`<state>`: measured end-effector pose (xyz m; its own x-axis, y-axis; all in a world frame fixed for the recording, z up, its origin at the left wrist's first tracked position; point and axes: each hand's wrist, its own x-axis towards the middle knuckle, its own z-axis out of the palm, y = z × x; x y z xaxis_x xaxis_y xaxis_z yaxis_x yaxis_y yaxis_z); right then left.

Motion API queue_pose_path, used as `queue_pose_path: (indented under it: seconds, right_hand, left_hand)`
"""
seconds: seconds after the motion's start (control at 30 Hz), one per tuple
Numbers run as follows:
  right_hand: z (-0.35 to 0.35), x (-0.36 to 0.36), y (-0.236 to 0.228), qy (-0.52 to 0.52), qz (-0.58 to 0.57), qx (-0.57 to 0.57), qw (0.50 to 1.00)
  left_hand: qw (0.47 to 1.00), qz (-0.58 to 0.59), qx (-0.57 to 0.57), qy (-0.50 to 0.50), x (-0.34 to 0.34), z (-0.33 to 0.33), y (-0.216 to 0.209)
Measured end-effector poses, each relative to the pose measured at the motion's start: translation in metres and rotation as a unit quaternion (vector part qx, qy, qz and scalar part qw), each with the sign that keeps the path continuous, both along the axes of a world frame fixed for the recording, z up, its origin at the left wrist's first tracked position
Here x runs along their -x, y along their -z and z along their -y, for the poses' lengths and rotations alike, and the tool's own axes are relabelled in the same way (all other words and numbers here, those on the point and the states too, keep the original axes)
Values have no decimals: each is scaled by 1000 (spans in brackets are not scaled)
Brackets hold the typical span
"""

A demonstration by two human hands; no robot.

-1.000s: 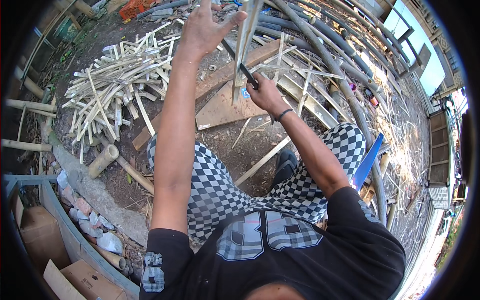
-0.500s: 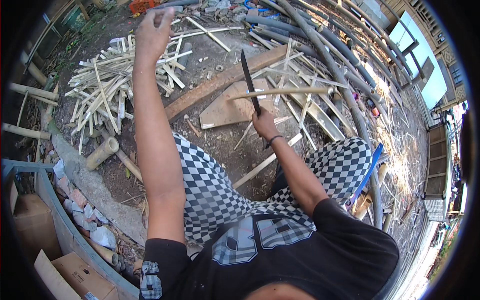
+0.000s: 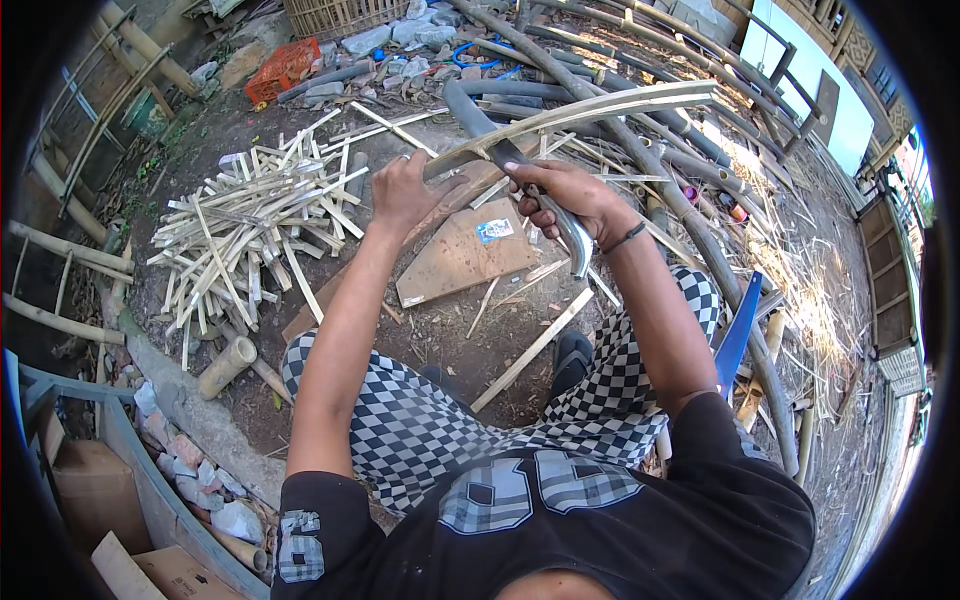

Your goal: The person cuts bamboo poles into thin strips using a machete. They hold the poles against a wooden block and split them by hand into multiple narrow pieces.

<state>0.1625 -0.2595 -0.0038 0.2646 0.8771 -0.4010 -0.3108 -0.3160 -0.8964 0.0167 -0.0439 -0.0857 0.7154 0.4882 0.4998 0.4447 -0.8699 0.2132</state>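
My left hand (image 3: 400,192) is closed around the near end of a long split bamboo strip (image 3: 610,106), which reaches up and to the right across the view. In my right hand (image 3: 572,198) is the handle of a machete; its dark blade (image 3: 506,153) meets the strip a short way from my left hand. Whether the edge has entered the bamboo I cannot tell. Below my hands a flat piece of cardboard (image 3: 465,258) lies on the ground. Beside it runs a brown wooden beam (image 3: 447,213), partly hidden by my left arm.
A heap of split bamboo strips (image 3: 250,235) lies at left. Long poles (image 3: 690,200) stretch across the far right, and a blue flat tool (image 3: 737,335) stands by my right knee. An orange crate (image 3: 283,70) and rubble are at the back; cardboard boxes (image 3: 100,490) sit lower left.
My left hand has come down from its raised, empty position and taken hold of the bamboo strip. My right hand has moved up and right with the machete. The strip has risen.
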Motion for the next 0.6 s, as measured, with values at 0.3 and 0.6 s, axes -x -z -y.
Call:
queue_pose_path:
  seconds: [0.3, 0.6]
  right_hand:
    - [20, -7, 8, -43, 150, 12, 988]
    - [12, -1, 26, 60, 375, -66, 923]
  left_hand:
    - [994, 37, 79, 69, -5, 5, 15]
    - [962, 13, 260, 88, -22, 35, 16]
